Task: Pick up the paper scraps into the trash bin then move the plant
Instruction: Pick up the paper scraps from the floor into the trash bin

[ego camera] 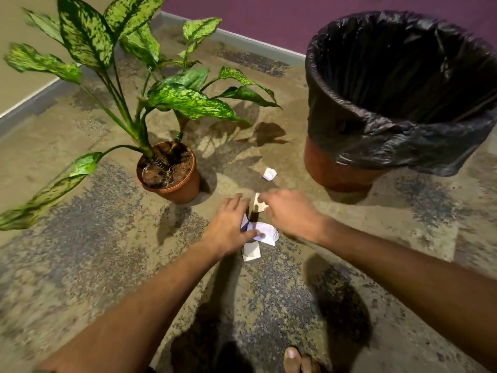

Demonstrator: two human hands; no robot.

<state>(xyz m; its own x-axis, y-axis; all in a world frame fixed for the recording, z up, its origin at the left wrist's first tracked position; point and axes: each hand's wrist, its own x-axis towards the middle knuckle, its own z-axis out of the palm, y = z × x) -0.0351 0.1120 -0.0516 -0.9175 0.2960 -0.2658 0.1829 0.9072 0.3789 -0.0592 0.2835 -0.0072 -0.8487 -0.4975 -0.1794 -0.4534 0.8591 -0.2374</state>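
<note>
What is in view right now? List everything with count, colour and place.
paper scraps: four visible, white. One lies alone between pot and bin; one at the right hand's fingertips; one under the left hand's thumb; one just nearer the camera.
plant: one, green speckled leaves, in a terracotta pot, left of centre on the floor.
trash bin: one, reddish-brown, lined with a black bag, upper right.
floor: mottled tan and grey.
wall: purple behind the bin, beige at far left.
foot: one, bare toes at bottom edge.
left hand: on the scraps, centre.
right hand: reaching to a scrap, centre.
</note>
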